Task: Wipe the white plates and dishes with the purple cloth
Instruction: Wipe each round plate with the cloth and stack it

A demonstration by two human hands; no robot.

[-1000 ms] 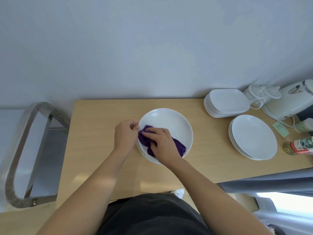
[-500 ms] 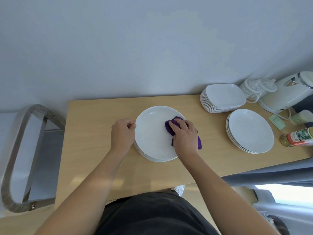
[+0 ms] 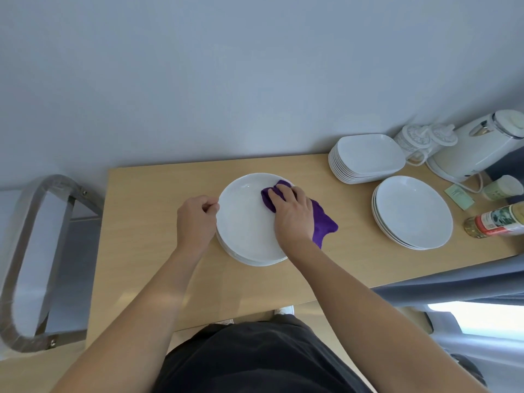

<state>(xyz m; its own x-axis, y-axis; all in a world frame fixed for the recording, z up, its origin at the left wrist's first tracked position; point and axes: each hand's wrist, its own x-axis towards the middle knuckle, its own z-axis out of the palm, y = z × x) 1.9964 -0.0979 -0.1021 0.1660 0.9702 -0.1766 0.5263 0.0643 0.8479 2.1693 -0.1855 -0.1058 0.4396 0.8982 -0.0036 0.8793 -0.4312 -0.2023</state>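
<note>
A short stack of round white plates sits in the middle of the wooden table. My left hand pinches the top plate's left rim with curled fingers. My right hand presses the purple cloth onto the plate's upper right part, fingers spread over it. The cloth's tail hangs past the rim onto the table. A second stack of round white plates lies to the right, and a stack of square white dishes stands behind it.
At the far right stand a white kettle, two white lidded jars, a small jar, a lying bottle and a green packet. A metal chair frame is left of the table.
My right hand swept the cloth from the plate's near left side across to its right, then up toward the far right rim. My left hand kept its pinch on the left rim.
</note>
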